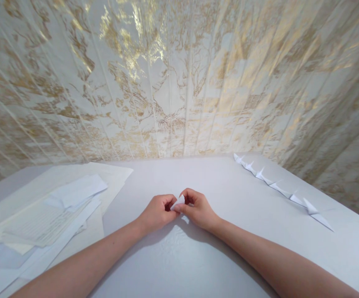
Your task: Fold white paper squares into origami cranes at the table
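- A small folded piece of white paper is held between the person's two hands, near the middle of the table and a little above its surface. Its pale, pointed shape slants between the fingertips, the lower end toward the left hand and the upper end toward the right hand.
- The right hand's thumb lies across the near face of the folded piece, and its index finger arches over behind the top edge. Thumb and finger are closed down to the thickness of the paper, pinching it.
- The left hand's thumb and index finger meet at the lower left end of the piece, nearly together, with the paper's tip between them. The remaining left fingers curl inward, and how they sit is partly hidden.
- The two hands come close to touching at the thumbs, both forearms reaching in from the near edge.
- Well to the right, a slanting row of folded paper shapes stands on the table, each with points sticking up.
- To the left, loose papers overlap in a spread pile; one sheet bears lines of writing.
- Behind the table rises a white and gold patterned backdrop.
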Demonstrator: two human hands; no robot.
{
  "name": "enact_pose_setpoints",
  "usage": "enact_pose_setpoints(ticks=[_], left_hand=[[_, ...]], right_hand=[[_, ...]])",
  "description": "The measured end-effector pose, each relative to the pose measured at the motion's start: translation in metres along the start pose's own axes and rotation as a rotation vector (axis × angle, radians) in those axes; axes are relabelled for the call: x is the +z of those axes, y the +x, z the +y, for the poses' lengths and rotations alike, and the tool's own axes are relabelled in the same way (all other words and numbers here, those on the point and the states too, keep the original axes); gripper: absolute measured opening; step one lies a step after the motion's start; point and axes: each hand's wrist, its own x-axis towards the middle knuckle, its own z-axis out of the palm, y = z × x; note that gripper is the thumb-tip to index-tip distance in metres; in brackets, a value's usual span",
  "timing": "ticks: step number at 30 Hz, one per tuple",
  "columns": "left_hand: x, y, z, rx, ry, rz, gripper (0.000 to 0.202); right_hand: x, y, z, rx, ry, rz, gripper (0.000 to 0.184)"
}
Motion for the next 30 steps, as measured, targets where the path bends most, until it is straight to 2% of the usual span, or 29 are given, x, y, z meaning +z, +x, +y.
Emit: enact_pose_setpoints(ticks=[7, 11, 14, 17, 19, 24, 27, 30], left_hand=[[0.0026, -0.0017, 0.0001, 0.006, -0.100, -0.008, 0.024], [0.0051, -0.0026, 0.0000, 0.035, 0.001, 0.041, 0.026], [0.0050, -0.0032, 0.0025, 0.032, 0.102, 0.064, 0.024], [0.0039, -0.0035, 0.0034, 0.043, 0.148, 0.059, 0.019], [0.0037, -0.0033, 0.0018, 0.055, 0.151, 0.064, 0.015], [0.0040, -0.0018, -0.0038, 0.063, 0.003, 0.128, 0.017], [0.0028, -0.0015, -0.0033, 0.062, -0.088, 0.102, 0.013], [0.0006, -0.0024, -0.0010, 0.063, -0.067, 0.102, 0.007]], right_hand=[[-0.0006, -0.0021, -0.0029, 0.013, 0.087, 0.055, 0.020], [-0.0010, -0.0043, -0.0055, -0.029, 0.069, 0.056, 0.016], [-0.0014, -0.0043, -0.0054, -0.067, 0.047, 0.056, 0.022], [-0.0015, -0.0028, -0.0032, -0.046, 0.036, 0.035, 0.030], [-0.0010, -0.0017, -0.0016, -0.018, 0.019, 0.018, 0.029], [0.0016, -0.0023, -0.0019, -0.019, 0.004, 0.024, 0.016], [0.0020, -0.0045, -0.0041, -0.052, 0.025, 0.043, 0.011], [0.0011, -0.0051, -0.0045, -0.040, 0.057, 0.040, 0.011]])
